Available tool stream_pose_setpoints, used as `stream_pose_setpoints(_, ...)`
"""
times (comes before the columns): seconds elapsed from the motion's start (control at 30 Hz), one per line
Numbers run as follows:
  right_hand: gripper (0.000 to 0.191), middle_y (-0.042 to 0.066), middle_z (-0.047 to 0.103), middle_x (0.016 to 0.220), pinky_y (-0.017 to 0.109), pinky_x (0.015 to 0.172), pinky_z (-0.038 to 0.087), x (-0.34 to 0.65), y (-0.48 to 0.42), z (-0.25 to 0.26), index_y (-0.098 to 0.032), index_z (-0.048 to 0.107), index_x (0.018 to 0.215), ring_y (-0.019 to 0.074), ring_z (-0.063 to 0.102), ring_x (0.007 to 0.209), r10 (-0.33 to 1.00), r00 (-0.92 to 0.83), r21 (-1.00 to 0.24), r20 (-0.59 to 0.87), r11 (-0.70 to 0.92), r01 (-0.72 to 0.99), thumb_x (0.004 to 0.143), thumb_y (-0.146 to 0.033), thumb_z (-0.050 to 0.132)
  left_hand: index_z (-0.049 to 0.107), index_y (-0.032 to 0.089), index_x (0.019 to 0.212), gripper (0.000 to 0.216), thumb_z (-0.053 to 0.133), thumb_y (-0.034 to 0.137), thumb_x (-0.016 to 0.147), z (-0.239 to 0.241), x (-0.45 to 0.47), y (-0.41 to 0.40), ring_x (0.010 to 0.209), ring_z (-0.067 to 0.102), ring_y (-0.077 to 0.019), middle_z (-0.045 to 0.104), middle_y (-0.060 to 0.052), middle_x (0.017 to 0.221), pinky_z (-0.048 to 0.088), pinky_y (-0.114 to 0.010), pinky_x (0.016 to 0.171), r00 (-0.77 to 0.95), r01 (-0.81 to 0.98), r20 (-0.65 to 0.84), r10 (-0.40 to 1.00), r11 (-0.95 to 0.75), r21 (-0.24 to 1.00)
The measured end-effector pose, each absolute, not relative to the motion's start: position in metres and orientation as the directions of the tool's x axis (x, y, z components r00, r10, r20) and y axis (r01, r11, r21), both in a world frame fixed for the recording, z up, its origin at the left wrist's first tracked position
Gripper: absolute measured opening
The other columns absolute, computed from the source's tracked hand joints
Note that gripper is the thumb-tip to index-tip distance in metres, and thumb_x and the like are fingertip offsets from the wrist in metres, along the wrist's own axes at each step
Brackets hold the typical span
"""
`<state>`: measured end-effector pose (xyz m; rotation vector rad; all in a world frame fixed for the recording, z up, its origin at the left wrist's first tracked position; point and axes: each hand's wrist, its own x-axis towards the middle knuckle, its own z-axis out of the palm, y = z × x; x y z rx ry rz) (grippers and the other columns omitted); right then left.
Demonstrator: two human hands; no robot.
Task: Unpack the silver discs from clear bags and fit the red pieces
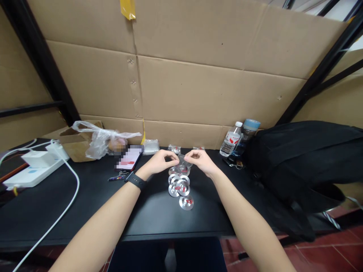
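Observation:
Between my two hands is a small clear plastic bag (185, 161). My left hand (163, 162) pinches its left side, and my right hand (200, 161) pinches its right side. Just below the bag, several shiny round metal discs with red bits on them lie on the black table; some overlap in a pile (179, 185). One disc (186, 203) lies apart, nearest to me. Behind my hands sit a bagged disc (174, 149) and a second clear packet (198, 148), partly hidden by my right hand. A stack of clear bags (151, 146) lies behind my left hand.
On the left are a phone (129, 158), a keychain (117, 178), a cardboard box (75, 145) with a plastic carrier bag (99, 139), and a white power strip (36, 170) with cables. A water bottle (231, 139), a blue-lidded bottle (249, 130) and a black backpack (306, 162) stand on the right.

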<state>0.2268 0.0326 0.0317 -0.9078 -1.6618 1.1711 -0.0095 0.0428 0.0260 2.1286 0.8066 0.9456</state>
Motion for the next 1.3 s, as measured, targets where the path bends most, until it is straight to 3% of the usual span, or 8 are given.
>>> stream_pose_setpoints(0.17, 0.035, 0.004, 0.074, 0.090, 0.033, 0.078, 0.051, 0.238, 0.039, 0.029, -0.020, 0.076, 0.094, 0.0193, 0.066, 0.082, 0.875, -0.446, -0.925, 0.186, 0.309, 0.220, 0.068, -0.042, 0.085, 0.075, 0.017, 0.088, 0.021, 0.067, 0.037, 0.087, 0.027, -0.009, 0.042, 0.089, 0.067, -0.0206, 0.077, -0.005, 0.093, 0.049, -0.032, 0.084, 0.511, 0.267, 0.402, 0.760, -0.585, 0.766)
stream_pose_setpoints(0.3, 0.029, 0.005, 0.074, 0.088, 0.034, 0.079, 0.051, 0.244, 0.045, 0.025, -0.019, 0.078, 0.086, 0.0207, 0.066, 0.083, 0.833, -0.530, -0.894, 0.158, 0.348, 0.281, 0.072, -0.043, 0.082, 0.072, 0.016, 0.089, 0.026, 0.066, 0.042, 0.088, 0.023, -0.008, 0.046, 0.088, 0.066, -0.0198, 0.075, -0.006, 0.093, 0.049, -0.032, 0.083, 0.473, 0.237, 0.417, 0.776, -0.568, 0.789)
stream_pose_setpoints(0.73, 0.036, 0.002, 0.066, 0.070, 0.026, 0.061, 0.042, 0.238, 0.047, 0.025, -0.015, 0.072, 0.079, 0.0132, 0.055, 0.064, 0.944, -0.283, -0.935, 0.170, 0.245, 0.255, 0.069, -0.049, 0.081, 0.057, 0.020, 0.109, 0.032, 0.068, 0.039, 0.087, 0.011, -0.008, 0.052, 0.083, 0.067, -0.0180, 0.070, -0.001, 0.082, 0.049, -0.031, 0.081, 0.296, 0.244, 0.446, 0.845, -0.518, 0.820)
stream_pose_setpoints(0.83, 0.035, 0.001, 0.063, 0.067, 0.025, 0.056, 0.039, 0.238, 0.050, 0.021, -0.016, 0.069, 0.077, 0.0129, 0.054, 0.062, 0.956, -0.252, -0.933, 0.151, 0.222, 0.282, 0.073, -0.049, 0.077, 0.057, 0.020, 0.114, 0.038, 0.068, 0.044, 0.086, 0.014, -0.006, 0.046, 0.096, 0.063, -0.0209, 0.067, -0.005, 0.099, 0.047, -0.036, 0.090, 0.203, 0.390, 0.615, 0.762, -0.639, 0.663)
stream_pose_setpoints(0.97, 0.033, 0.002, 0.061, 0.066, 0.023, 0.054, 0.039, 0.239, 0.054, 0.016, -0.016, 0.069, 0.079, 0.0134, 0.055, 0.063, 0.966, -0.227, -0.939, 0.122, 0.186, 0.288, 0.074, -0.048, 0.076, 0.061, 0.025, 0.120, 0.064, 0.086, 0.048, 0.066, 0.019, 0.001, 0.035, 0.117, 0.054, -0.0296, 0.061, -0.009, 0.125, 0.039, -0.042, 0.098, 0.500, 0.555, 0.654, 0.568, -0.790, 0.262)
stream_pose_setpoints(1.03, 0.033, 0.001, 0.062, 0.067, 0.023, 0.054, 0.040, 0.237, 0.054, 0.014, -0.016, 0.070, 0.079, 0.0134, 0.056, 0.064, 0.966, -0.219, -0.944, 0.133, 0.191, 0.270, 0.075, -0.048, 0.076, 0.063, 0.026, 0.118, 0.044, 0.079, 0.038, 0.079, 0.018, 0.005, 0.033, 0.117, 0.055, -0.0276, 0.064, -0.007, 0.124, 0.037, -0.040, 0.095, 0.600, 0.577, 0.607, 0.522, -0.807, 0.124)
stream_pose_setpoints(1.1, 0.033, 0.002, 0.064, 0.070, 0.023, 0.056, 0.041, 0.235, 0.053, 0.013, -0.016, 0.070, 0.080, 0.0136, 0.057, 0.067, 0.958, -0.236, -0.945, 0.161, 0.219, 0.245, 0.077, -0.048, 0.075, 0.067, 0.026, 0.112, 0.019, 0.063, 0.025, 0.093, 0.015, 0.007, 0.036, 0.109, 0.059, -0.0230, 0.069, -0.006, 0.114, 0.036, -0.038, 0.090, 0.636, 0.588, 0.588, 0.500, -0.807, 0.050)
stream_pose_setpoints(1.3, 0.032, 0.006, 0.071, 0.096, 0.028, 0.071, 0.048, 0.241, 0.063, 0.008, -0.019, 0.070, 0.095, 0.0177, 0.063, 0.083, 0.919, -0.231, -0.840, 0.321, 0.388, 0.380, 0.091, -0.047, 0.056, 0.071, 0.024, 0.105, 0.025, 0.048, 0.019, 0.098, 0.017, -0.023, 0.053, 0.098, 0.064, -0.0233, 0.073, -0.006, 0.104, 0.038, -0.038, 0.083, 0.417, 0.802, 0.658, 0.627, -0.595, 0.058)
